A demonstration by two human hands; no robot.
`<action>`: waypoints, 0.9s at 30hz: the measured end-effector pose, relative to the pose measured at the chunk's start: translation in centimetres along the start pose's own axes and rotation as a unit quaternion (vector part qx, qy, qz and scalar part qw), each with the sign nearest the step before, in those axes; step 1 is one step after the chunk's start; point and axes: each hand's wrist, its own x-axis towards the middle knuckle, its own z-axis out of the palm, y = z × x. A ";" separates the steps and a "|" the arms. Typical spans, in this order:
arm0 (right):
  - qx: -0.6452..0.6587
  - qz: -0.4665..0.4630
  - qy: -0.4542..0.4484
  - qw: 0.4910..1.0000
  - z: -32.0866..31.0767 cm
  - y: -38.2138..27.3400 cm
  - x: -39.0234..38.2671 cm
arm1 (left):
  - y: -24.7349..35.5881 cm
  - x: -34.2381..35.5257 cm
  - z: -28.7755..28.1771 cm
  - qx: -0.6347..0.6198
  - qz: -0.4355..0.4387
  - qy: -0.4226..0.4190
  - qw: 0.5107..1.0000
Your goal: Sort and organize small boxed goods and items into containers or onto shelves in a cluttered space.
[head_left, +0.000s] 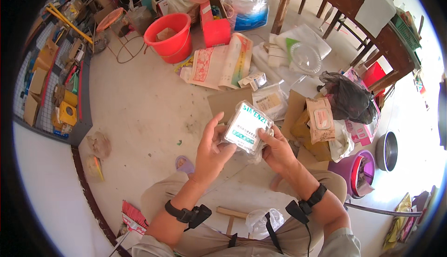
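Note:
Between my two hands is a small, squarish white package [247, 129] with green and black print, wrapped in clear plastic that crinkles at its lower edge. My left hand [213, 145] supports its left side, the thumb along the lower left edge and the index finger pointing up and away. My right hand [278, 150] pinches the lower right edge, its thumb on the printed face. The package tilts toward me above the floor. The fingers behind it are partly hidden. Just beyond it lies a clear plastic bag [271, 101] with a label, beside a small white box [253, 81].
An open cardboard box [308, 126] stands to the right, with a wipes pack [321, 119] and a black plastic bag [350, 97] near it. Further right is a purple bucket [368, 175]. A red bucket [170, 38] stands far left of centre. Crowded shelves [60, 84] line the left.

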 end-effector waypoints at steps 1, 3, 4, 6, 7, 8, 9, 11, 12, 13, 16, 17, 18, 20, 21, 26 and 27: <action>-0.002 -0.008 -0.005 1.000 0.2 0.0 -0.1 | -0.1 0.0 -0.2 -0.010 -0.013 0.015 1.000; -0.004 -0.016 -0.008 1.000 0.4 0.1 0.0 | -0.1 0.1 -0.5 -0.020 -0.027 0.028 0.999; -0.010 -0.027 -0.017 0.999 0.5 0.1 0.0 | 0.0 0.1 -0.6 -0.021 -0.047 0.043 0.998; -0.013 -0.041 -0.026 0.999 0.7 0.1 0.1 | 0.1 0.2 -0.8 -0.020 -0.068 0.054 0.996; -0.026 -0.042 -0.025 0.998 0.9 0.0 0.2 | 0.1 0.2 -1.0 -0.027 -0.075 0.051 0.996; -0.039 -0.044 -0.025 0.998 1.1 -0.1 0.2 | 0.2 0.2 -1.2 -0.034 -0.082 0.048 0.995; -0.037 -0.045 -0.023 0.998 1.2 -0.1 0.3 | 0.1 0.2 -1.3 -0.032 -0.083 0.045 0.995; -0.041 -0.045 -0.030 0.998 1.4 -0.2 0.4 | -0.1 0.0 -1.4 -0.018 -0.065 0.056 0.996; -0.040 -0.045 -0.029 0.998 1.4 -0.2 0.4 | 0.0 0.0 -1.5 -0.018 -0.066 0.055 0.996; -0.038 -0.041 -0.031 0.998 1.4 -0.1 0.5 | 0.0 -0.1 -1.6 -0.019 -0.068 0.059 0.996; -0.038 -0.034 -0.029 0.998 1.2 0.0 0.6 | 0.5 0.0 -1.3 -0.015 -0.070 0.063 0.995; -0.039 -0.030 -0.027 0.998 1.1 0.0 0.7 | 0.7 -0.1 -1.4 -0.008 -0.071 0.064 0.995; -0.039 -0.029 -0.028 0.998 1.0 0.1 0.8 | 0.7 -0.2 -1.5 -0.008 -0.071 0.065 0.995; -0.031 0.012 -0.032 0.999 0.6 0.0 0.9 | 0.6 -0.3 -1.6 0.010 -0.034 0.040 0.999; -0.032 0.011 -0.030 0.999 0.3 0.1 1.0 | 0.6 -0.3 -1.6 0.009 -0.035 0.039 0.999; 0.006 0.026 -0.061 0.998 0.0 0.1 1.0 | 0.7 -0.5 -1.5 0.007 -0.031 0.031 0.999; 0.003 0.031 -0.061 0.998 -0.2 0.2 1.3 | 0.5 -0.5 -1.6 0.005 -0.032 0.035 0.999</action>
